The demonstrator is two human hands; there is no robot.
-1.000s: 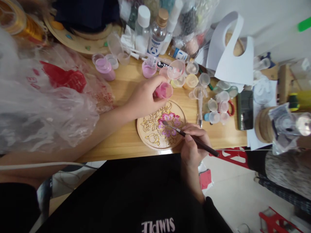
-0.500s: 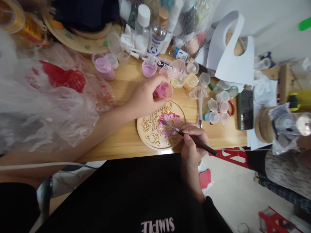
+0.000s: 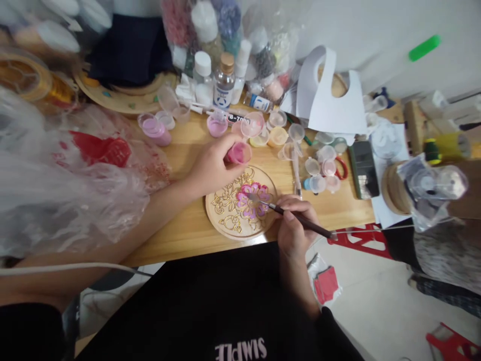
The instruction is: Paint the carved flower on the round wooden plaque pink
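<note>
A round wooden disc (image 3: 225, 220) with gold outlines and a pink-painted flower (image 3: 252, 199) lies near the table's front edge. My right hand (image 3: 295, 228) pinches a thin dark tool (image 3: 300, 220) whose tip rests on the flower. My left hand (image 3: 212, 165) is closed around a small pot of pink paint (image 3: 240, 152), held just above the disc's far rim.
Many small clear pots (image 3: 319, 168), some with pink paint (image 3: 217, 126), crowd the wooden table (image 3: 188, 225). Bottles (image 3: 224, 80) stand at the back. A crumpled plastic bag (image 3: 67, 185) fills the left. A dark phone (image 3: 363, 168) and white paper shape (image 3: 330, 95) lie right.
The view has shifted, so everything sits lower and further left in the picture. Both hands keep their grips; the tool tip stays on the pink flower.
</note>
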